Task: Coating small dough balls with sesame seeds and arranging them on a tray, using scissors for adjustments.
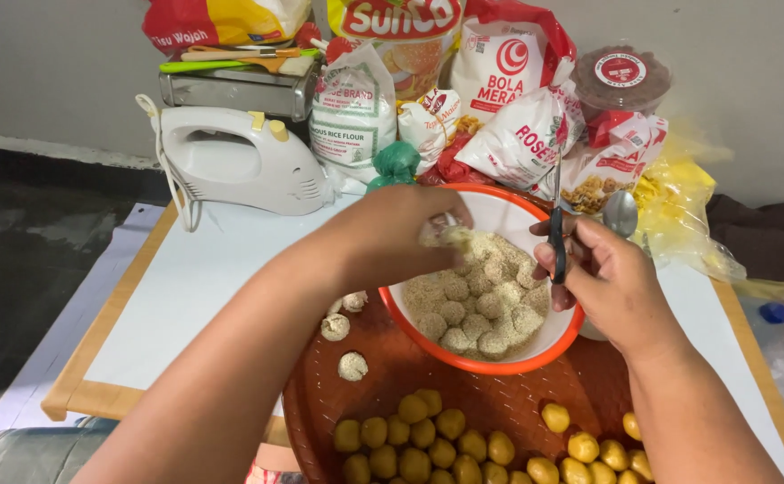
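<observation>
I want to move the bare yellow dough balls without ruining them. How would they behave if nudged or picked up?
The yellow dough balls look round, so probably apt to roll on the brown tray. They seem soft and easily dented. Uncoated, they may feel slightly tacky.

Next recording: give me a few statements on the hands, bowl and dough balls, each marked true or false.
1. The left hand is over the bowl. True.
2. The right hand holds a whisk. False: it holds a thin dark-handled metal tool.
3. The balls in the bowl are coated in pale seeds. True.
4. The yellow balls lie in the bowl. False: they lie on the brown tray.
5. The mixer is black. False: white.
</observation>
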